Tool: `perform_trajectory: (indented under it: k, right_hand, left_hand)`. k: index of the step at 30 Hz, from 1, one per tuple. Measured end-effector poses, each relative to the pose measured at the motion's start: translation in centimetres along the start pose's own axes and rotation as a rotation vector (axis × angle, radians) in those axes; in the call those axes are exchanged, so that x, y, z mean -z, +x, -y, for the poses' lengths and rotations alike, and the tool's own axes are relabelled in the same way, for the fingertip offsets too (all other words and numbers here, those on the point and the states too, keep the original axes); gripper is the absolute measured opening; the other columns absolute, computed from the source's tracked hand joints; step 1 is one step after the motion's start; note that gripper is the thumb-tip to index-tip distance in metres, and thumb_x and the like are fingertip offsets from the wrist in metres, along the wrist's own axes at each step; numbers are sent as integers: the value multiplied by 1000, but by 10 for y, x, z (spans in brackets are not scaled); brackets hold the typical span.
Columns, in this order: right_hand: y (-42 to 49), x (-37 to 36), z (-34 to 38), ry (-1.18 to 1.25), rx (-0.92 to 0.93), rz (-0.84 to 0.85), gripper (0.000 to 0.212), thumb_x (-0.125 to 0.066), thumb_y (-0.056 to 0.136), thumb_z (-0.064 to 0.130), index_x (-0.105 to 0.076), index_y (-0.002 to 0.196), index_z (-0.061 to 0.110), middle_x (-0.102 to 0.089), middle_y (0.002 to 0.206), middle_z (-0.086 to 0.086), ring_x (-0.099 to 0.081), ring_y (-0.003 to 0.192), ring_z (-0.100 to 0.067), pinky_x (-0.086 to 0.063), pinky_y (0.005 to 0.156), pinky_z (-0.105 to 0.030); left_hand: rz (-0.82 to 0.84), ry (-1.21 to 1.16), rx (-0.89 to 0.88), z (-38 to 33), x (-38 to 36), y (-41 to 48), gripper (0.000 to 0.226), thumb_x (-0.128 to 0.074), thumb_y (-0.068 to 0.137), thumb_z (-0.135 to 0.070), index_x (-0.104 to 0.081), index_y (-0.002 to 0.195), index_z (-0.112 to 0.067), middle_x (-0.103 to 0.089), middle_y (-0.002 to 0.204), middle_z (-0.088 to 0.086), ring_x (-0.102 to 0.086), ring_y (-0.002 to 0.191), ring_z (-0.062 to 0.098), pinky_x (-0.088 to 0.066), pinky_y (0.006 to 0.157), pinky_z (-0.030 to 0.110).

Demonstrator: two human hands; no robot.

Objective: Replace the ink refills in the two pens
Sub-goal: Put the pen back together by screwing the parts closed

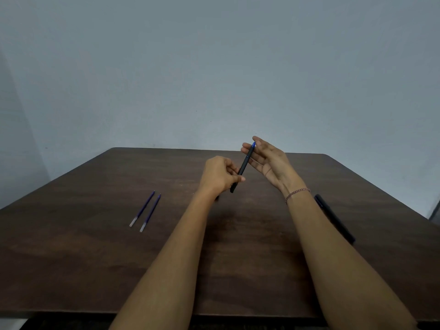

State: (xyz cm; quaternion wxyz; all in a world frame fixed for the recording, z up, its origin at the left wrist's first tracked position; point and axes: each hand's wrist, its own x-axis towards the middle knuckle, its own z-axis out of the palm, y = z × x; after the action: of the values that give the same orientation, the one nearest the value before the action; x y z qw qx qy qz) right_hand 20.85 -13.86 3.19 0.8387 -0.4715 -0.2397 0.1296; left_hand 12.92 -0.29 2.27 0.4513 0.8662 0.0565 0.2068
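Observation:
A black pen with a blue tip is held tilted above the middle of the table, tip up and to the right. My left hand grips its lower half with curled fingers. My right hand has its fingers nearly straight, and their tips touch the pen's blue upper end. A second black pen lies on the table at the right, partly hidden behind my right forearm. Two blue ink refills lie side by side on the table at the left.
The dark wooden table stands against a plain grey wall. Its near edge runs along the bottom of the view. A thin bracelet sits on my right wrist.

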Motion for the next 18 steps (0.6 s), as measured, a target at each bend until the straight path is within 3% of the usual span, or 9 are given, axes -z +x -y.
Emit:
perform_trajectory:
  k: [7,13,18]
  right_hand:
    - [0,1,1,-70,21,-35,25,-61,89,5,-59,113,12,-72,87,-5,-71,81,-14,-57,77,-24]
    - [-1,1,-1,-70,-35,32,17,-56,92,10,-65,106,9,-74,87,-3,-71,85,-12,-57,80,-23]
    - [0,1,-1,-82,-40,-25,11,-62,88,11,-68,98,10,-74,79,-1,-71,78,-11,-58,73,-22]
  left_hand:
    - [18,7,-3,-2,0,-1,22,-84,66,-15,-64,75,-14,-62,64,-4,-62,60,7,-56,58,23]
    - [15,-2,9,-3,2,-2,22,-84,66,-14,-64,76,-12,-64,66,-1,-64,62,9,-55,54,21]
    - [11,6,1,-4,1,-2,23,-85,65,-15,-64,74,-14,-64,65,-2,-64,61,10,-58,59,25]
